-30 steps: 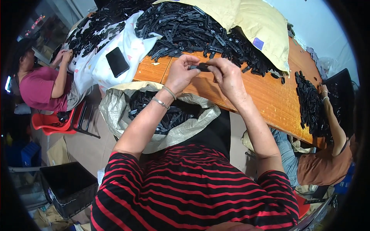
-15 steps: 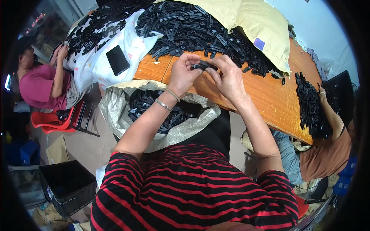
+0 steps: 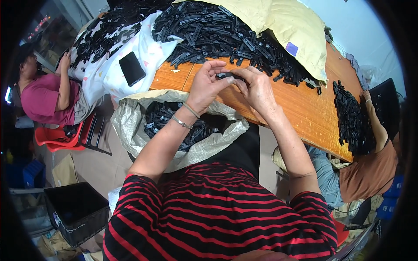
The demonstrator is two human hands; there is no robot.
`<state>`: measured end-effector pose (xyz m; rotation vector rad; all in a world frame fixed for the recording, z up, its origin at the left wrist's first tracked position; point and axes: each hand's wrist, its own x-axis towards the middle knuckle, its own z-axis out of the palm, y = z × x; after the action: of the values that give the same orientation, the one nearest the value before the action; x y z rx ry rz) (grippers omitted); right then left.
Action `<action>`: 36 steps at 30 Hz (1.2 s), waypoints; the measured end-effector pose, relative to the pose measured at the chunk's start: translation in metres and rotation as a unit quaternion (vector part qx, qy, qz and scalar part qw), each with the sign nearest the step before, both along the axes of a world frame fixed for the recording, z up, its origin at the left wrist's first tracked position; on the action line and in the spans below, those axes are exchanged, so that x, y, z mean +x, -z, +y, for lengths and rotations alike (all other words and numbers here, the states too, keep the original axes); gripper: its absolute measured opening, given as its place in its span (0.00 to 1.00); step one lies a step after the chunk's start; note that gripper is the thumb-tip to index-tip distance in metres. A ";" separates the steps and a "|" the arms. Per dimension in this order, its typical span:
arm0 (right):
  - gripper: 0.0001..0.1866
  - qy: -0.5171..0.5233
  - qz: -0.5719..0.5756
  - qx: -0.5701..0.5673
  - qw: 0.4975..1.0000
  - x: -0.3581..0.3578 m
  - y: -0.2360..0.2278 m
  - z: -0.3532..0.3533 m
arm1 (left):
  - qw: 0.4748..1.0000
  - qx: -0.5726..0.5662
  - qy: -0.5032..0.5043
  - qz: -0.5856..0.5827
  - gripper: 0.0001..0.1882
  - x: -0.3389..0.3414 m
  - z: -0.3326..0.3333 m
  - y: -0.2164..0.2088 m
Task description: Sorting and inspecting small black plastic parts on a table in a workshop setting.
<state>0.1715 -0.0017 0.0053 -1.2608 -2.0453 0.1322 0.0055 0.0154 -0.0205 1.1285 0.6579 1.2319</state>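
Main change in the last second: the grip on the black piece (image 3: 223, 75) has shifted. Earlier it showed plainly spanning the gap between the hands; now less of it shows, with the left thumb laid out along its near side and right fingertips covering the right end. Left hand (image 3: 203, 85) pinches it between thumb and fingers, other fingers curled loosely above; right hand (image 3: 257, 86) pinches the other end, exact finger contact partly hidden. So my read: same piece, mid-handling, neither let go nor put down; whether its form has altered can't be told, too small and covered. Piece is held up by the near edge of the worktop (image 3: 300, 115), just in front of the heap of black parts (image 3: 204, 37) along the far side, which looks unchanged. Sack (image 3: 126, 126) with more black parts stays below the near edge, under the left forearm. Phone (image 3: 132, 69) hasn't moved on the white sheet (image 3: 102, 80) toward the left end. Around: co-worker in brown (image 3: 370, 172) at the right end has reached farther, hand (image 3: 367, 95) now beyond the smaller pile (image 3: 347, 115); co-worker in magenta (image 3: 45, 98) at the left has hands raised, held thing unclear.
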 end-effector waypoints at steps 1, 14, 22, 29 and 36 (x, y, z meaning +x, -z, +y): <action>0.12 -0.001 0.001 -0.005 1.000 -0.002 -0.002 -0.003 | 1.000 -0.001 0.000 0.000 0.21 -0.001 0.001 0.001; 0.17 0.007 0.240 -0.250 0.938 -0.004 -0.002 -0.003 | 0.993 0.101 -0.012 0.061 0.20 -0.006 -0.004 -0.006; 0.15 -0.007 0.263 -0.240 0.935 -0.008 -0.005 -0.007 | 0.995 0.093 -0.016 0.022 0.22 -0.006 -0.009 -0.009; 0.16 -0.016 0.301 -0.228 0.926 -0.015 -0.001 -0.015 | 0.999 -0.002 0.022 0.038 0.15 -0.018 -0.012 -0.005; 0.15 -0.033 0.275 -0.317 0.907 -0.015 0.004 -0.027 | 0.996 -0.024 0.056 0.057 0.15 -0.036 -0.026 -0.011</action>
<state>0.1568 -0.0285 0.0011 -1.3146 -1.5787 1.1304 -0.0306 -0.0103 -0.0092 1.1870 0.6964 1.0566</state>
